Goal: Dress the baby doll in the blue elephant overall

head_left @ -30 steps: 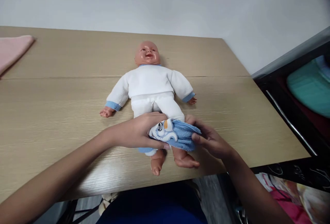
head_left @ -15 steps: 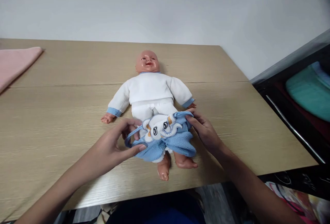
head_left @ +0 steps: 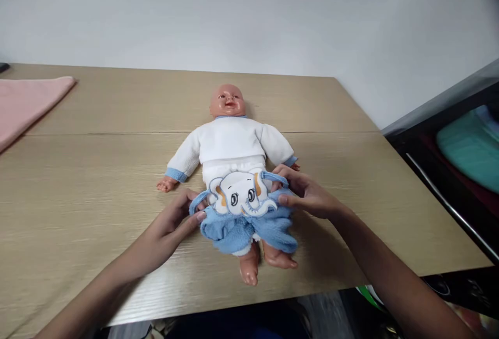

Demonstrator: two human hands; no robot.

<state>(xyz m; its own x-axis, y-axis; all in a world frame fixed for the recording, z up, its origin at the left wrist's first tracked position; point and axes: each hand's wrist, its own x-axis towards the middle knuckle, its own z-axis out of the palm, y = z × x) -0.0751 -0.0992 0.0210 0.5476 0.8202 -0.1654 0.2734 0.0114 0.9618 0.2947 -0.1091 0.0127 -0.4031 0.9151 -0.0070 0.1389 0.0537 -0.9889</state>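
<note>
A baby doll (head_left: 230, 144) in a white top and white trousers lies on its back on the wooden table (head_left: 78, 172), head away from me, bare feet toward me. Bunched over its thighs is a blue fleece garment (head_left: 244, 219) with a white elephant face on the front. My left hand (head_left: 175, 222) pinches the garment's left strap and edge. My right hand (head_left: 306, 193) grips the right strap beside the doll's hip. Both hands are closed on the fabric.
A pink folded cloth (head_left: 27, 102) lies at the table's far left. To the right stands a dark shelf unit (head_left: 448, 172) holding a teal cloth (head_left: 471, 146). A white wall runs behind the table.
The blue garment has been drawn up from the doll's shins to its thighs and spread, so the elephant face now lies upright. Both hands moved apart to its sides.
</note>
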